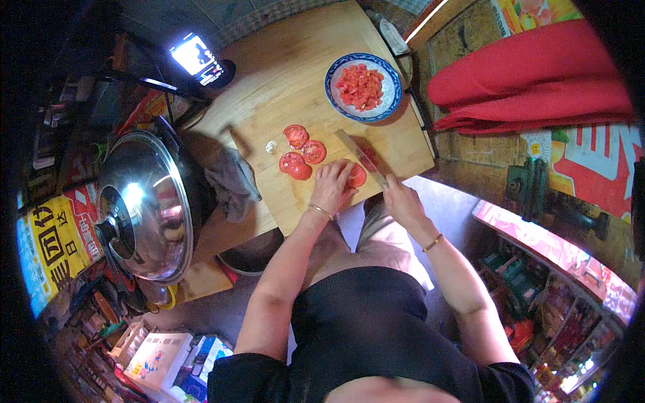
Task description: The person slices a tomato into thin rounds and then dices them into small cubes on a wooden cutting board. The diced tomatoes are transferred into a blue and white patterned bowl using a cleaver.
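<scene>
My left hand point(331, 182) presses on a piece of tomato point(357, 175) near the front edge of a wooden cutting board point(302, 211); a cut red face shows beside the fingers. In my right hand point(401, 199) is the handle of a kitchen knife point(360, 155), its blade slanting up and left just right of that tomato. Several round tomato slices point(313, 151) lie left of the blade, with a small pale scrap point(271, 146) beside them. Diced tomato point(360, 87) fills the middle of a blue-rimmed bowl point(334, 104) at the board's far right.
A large pan with a domed lid point(161, 201) stands at the left, a grey cloth point(234, 176) between it and the board. A lit phone point(196, 58) stands at the back left. Red fabric point(529, 75) lies at the right, above a metal latch point(526, 184).
</scene>
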Motion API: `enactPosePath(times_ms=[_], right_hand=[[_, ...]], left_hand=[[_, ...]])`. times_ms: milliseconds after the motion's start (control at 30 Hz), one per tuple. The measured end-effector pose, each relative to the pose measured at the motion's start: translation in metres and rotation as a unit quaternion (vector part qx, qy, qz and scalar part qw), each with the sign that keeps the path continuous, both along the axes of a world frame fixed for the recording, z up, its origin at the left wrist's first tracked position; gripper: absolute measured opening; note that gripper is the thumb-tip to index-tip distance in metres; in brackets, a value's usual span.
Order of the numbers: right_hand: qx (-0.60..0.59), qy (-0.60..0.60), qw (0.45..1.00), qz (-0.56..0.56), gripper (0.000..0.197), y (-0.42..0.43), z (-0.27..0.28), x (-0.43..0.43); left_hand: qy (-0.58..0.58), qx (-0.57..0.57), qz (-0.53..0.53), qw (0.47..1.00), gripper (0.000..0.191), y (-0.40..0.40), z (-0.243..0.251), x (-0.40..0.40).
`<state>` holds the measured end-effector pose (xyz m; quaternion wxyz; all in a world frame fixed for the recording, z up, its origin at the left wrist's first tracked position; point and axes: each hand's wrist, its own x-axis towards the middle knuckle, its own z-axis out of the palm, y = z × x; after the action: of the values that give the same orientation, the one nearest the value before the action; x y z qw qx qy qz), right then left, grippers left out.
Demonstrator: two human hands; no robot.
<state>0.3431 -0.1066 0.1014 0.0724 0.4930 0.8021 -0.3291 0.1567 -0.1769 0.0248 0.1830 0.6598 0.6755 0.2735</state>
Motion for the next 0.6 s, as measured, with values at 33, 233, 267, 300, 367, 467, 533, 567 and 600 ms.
enactPosePath(times_ms=[33,233,267,300,367,467,533,567,600], right_hand=[[-0.023,-0.024,0.999,0.005,0.025,0.000,0.001,-0.001],[0.052,-0.001,0.996,0.070,0.015,-0.013,-0.005,-0.007],[0.039,-0.010,0.997,0.064,0.015,-0.012,-0.003,-0.009],[0.025,-0.019,0.998,0.056,0.016,-0.011,-0.001,-0.011],[0.018,-0.046,0.997,0.058,0.016,-0.015,-0.009,-0.014],[0.013,-0.061,0.997,0.052,0.017,-0.011,-0.015,-0.020],[0.004,-0.050,0.998,0.046,0.017,-0.011,-0.009,-0.023],[0.007,-0.030,0.999,0.043,0.017,-0.008,-0.004,-0.022],[0.013,-0.009,0.999,0.039,0.017,-0.004,0.000,-0.021]], left_hand=[[0.000,0.000,0.000,1.000,0.058,0.000,-0.003,-0.004],[-0.028,0.031,-0.113,0.993,0.036,-0.002,-0.013,-0.010],[-0.029,0.031,-0.110,0.993,0.036,-0.002,-0.015,-0.009],[-0.042,0.025,-0.109,0.993,0.033,0.001,-0.015,-0.008],[-0.056,0.019,-0.109,0.992,0.030,0.001,-0.015,-0.006],[-0.026,0.008,-0.117,0.993,0.030,0.007,-0.012,-0.008],[-0.033,0.079,-0.124,0.989,0.030,0.004,-0.015,-0.011],[-0.033,0.078,-0.124,0.989,0.030,0.000,-0.016,-0.012],[-0.044,0.065,-0.129,0.988,0.029,-0.001,-0.012,-0.013]])
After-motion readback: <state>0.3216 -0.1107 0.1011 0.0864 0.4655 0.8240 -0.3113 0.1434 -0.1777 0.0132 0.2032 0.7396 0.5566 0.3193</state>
